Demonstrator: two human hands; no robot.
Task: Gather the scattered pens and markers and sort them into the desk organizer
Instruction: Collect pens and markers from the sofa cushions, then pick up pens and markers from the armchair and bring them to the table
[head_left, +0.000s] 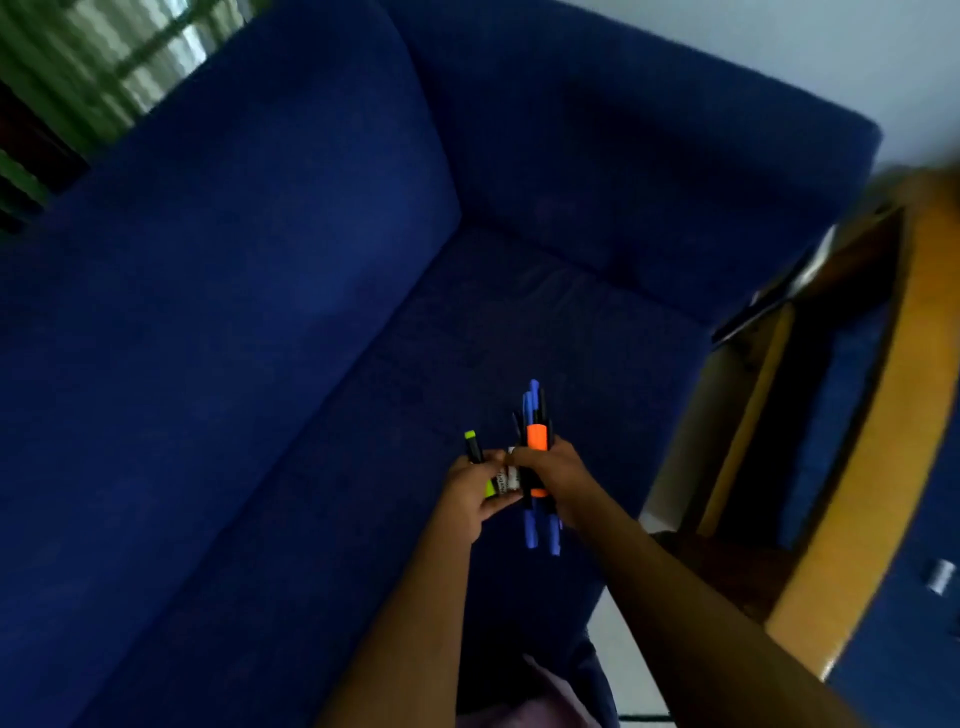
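The bundle of pens and markers sits just below the centre of the frame, held upright above the blue sofa seat. It holds several blue pens, some dark ones and an orange highlighter at the front. Blue pen ends stick out above and below the holding hand.

The right hand has its grip closed round the bundle, fingers curled about the middle of the shafts. The left hand, just beside it and touching it at the fingertips, pinches a yellow-green highlighter, whose tip stands up above the fingers. Between the two hands a white-labelled marker shows; which hand holds it cannot be told. Both forearms reach in from the bottom of the frame.

The sofa fills the left and centre of the frame, its back cushion at the upper left and its armrest across the upper right. At the right edge stands a wooden-rimmed piece of furniture, curved, with a blue top; it is blurred. A small silvery object lies on that blue top. A window with green behind it shows in the top left corner.
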